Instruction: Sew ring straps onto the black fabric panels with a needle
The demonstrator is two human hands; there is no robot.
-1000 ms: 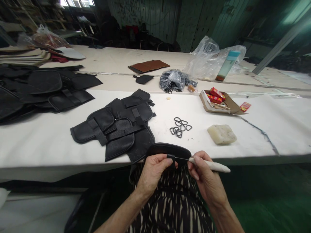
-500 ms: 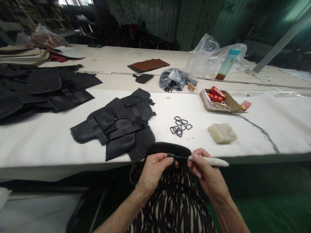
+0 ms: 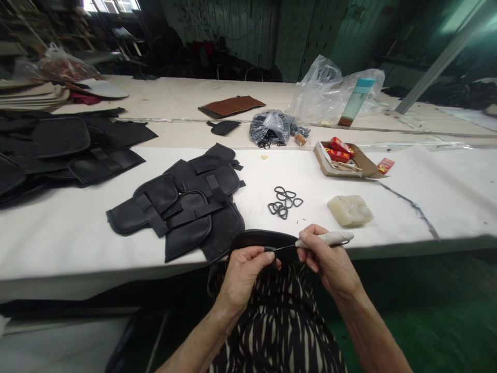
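Note:
At the table's near edge my left hand (image 3: pixel 244 274) is closed, pinching the strap of a black leather piece (image 3: pixel 261 239) that overhangs the edge. My right hand (image 3: pixel 328 261) is closed on a white-handled awl (image 3: pixel 326 239), its thin metal tip pointing left into the strap between my fingers. Both hands sit close together just below the table edge, above my striped lap.
A pile of finished black leather pieces (image 3: pixel 182 204) lies to the left, with more (image 3: pixel 58 147) at the far left. Several black metal rings (image 3: pixel 283 201), a wax block (image 3: pixel 350 210), a small cardboard box (image 3: pixel 344 160) and plastic bags (image 3: pixel 330 93) lie beyond on the white table (image 3: pixel 427 181).
My right hand has lifted and tilted the awl's handle upward to the right, and the awl tip stays at the strap. The view has shifted slightly.

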